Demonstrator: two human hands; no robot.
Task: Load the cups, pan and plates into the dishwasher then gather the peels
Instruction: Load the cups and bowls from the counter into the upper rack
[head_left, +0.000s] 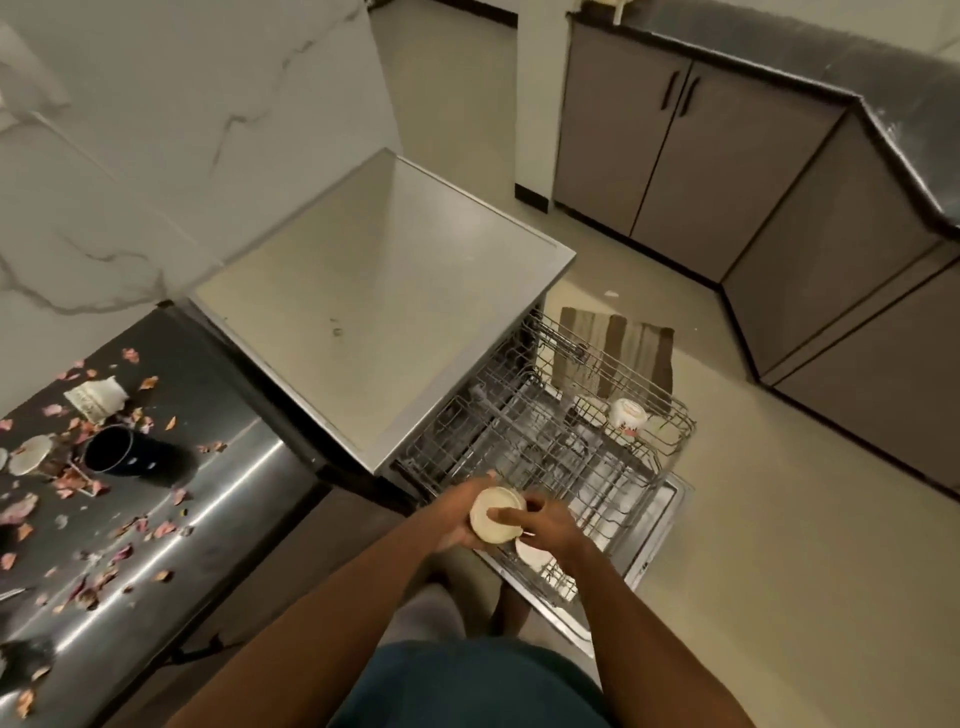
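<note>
Both hands meet over the pulled-out dishwasher rack: the left hand cradles a cream cup, fingers curled beneath; the right hand pinches its rim. Another cup sits in the rack's far corner. Peels and a black cup litter the steel counter.

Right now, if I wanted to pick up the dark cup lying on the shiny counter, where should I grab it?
Grab the dark cup around its round body, reaching down from above. It lies on its side with its open mouth facing left, so the curved wall is on top and free. Peels sit near the mouth.
</note>
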